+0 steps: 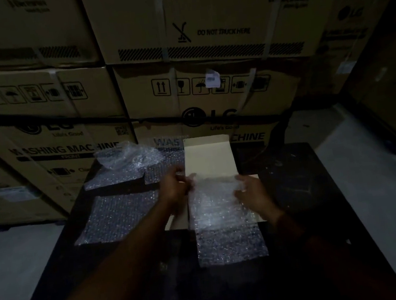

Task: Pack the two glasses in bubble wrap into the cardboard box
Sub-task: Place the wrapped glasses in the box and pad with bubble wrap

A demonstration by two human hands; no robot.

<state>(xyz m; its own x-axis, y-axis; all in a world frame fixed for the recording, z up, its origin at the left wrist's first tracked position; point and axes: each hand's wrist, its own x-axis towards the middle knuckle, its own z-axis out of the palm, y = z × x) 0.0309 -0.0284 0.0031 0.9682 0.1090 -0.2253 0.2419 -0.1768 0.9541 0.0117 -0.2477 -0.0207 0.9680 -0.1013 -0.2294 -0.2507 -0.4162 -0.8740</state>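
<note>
— How far along?
— Early. The left hand (174, 190) and right hand (252, 193), fingers curled, pinch a bubble-wrap sheet (222, 211) draped over the open cardboard box (207, 156).
— The glasses?
— Not boxed; maybe inside the crumpled bundle (128, 156) behind, but it's too dark to tell.

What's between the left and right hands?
Head view: a wrap sheet spans from the left hand to the right hand, draped over the open box; no glass shows.

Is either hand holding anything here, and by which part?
The bubble wrap sheet draped over the cardboard box: the left hand pinches its far left corner, the right hand its far right edge, though both grips are blurred.
</note>
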